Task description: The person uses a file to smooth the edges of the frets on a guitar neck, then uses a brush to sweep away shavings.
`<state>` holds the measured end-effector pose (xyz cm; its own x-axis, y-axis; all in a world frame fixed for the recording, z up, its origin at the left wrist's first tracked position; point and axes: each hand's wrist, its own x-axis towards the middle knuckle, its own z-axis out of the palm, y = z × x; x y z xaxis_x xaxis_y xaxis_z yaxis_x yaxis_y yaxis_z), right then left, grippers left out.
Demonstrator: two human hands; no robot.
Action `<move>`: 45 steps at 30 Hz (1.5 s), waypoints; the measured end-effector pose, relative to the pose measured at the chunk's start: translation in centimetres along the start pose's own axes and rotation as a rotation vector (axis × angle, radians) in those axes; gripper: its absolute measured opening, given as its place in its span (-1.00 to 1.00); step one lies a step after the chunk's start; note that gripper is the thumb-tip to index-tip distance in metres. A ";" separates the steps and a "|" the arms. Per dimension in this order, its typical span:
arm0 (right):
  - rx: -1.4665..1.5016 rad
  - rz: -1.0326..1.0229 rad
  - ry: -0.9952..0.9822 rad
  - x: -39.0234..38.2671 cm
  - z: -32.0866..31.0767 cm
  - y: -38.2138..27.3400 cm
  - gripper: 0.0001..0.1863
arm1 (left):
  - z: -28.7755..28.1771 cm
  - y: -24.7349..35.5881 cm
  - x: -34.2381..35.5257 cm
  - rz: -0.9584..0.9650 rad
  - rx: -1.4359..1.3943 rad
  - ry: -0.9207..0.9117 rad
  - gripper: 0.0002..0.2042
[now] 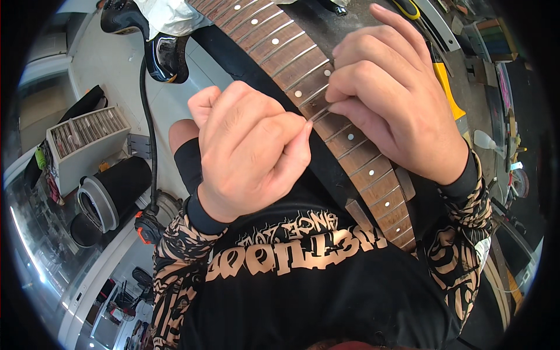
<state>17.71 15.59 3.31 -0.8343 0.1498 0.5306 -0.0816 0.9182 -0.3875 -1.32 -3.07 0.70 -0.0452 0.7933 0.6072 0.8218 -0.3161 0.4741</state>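
A guitar neck [361, 156] with a brown wooden fretboard, metal frets and pale dot inlays runs diagonally from the top to my lap. My left hand [251, 146] is closed in a pinch at the near-left edge of the fretboard, thumb and forefinger at the end of a fret. Across from it, my right hand [396, 93] pinches with thumb and forefinger over the far-right side of the same stretch, little finger raised. Whatever lies between either set of fingertips is too small to make out. The glossy black guitar body [166, 58] shows at upper left, partly under white wrapping [169, 20].
A workbench [315, 29] lies beyond the neck, with yellow-handled tools [446, 93] to the right. On the left are a box of packed flat items [87, 131], a black cylindrical bin [119, 186] and a hanging black cable [146, 128].
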 end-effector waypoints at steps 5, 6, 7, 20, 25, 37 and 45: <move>-0.111 -0.019 -0.056 -0.5 0.6 0.2 -0.78 | -0.1 0.1 0.1 -0.004 -0.029 -0.029 -0.73; -0.109 -0.039 -0.021 -0.5 0.8 0.7 -0.82 | 0.1 -0.2 0.2 0.002 -0.016 -0.009 -0.73; -0.107 -0.060 0.014 -0.5 1.0 1.1 -0.85 | 0.2 -0.4 0.2 0.009 -0.002 0.011 -0.73; -0.073 -0.081 -0.026 0.2 0.0 0.5 -0.84 | 0.6 -0.6 -0.1 0.009 -0.015 0.063 -0.72; 0.003 -0.058 0.014 -0.3 1.1 0.7 -0.85 | 0.3 -0.4 -0.4 -0.001 -0.017 0.047 -0.73; -0.148 -0.164 0.018 -0.1 1.1 0.9 -0.83 | 0.3 -0.3 -0.5 -0.004 -0.014 0.053 -0.73; -0.159 -0.152 0.009 0.8 0.5 0.6 -0.83 | 0.4 -0.9 -0.4 -0.037 0.004 0.068 -0.73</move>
<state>16.70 16.04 3.15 -0.8142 0.0077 0.5806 -0.1185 0.9767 -0.1791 -1.82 -2.88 -0.25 -0.1141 0.7671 0.6313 0.8211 -0.2849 0.4946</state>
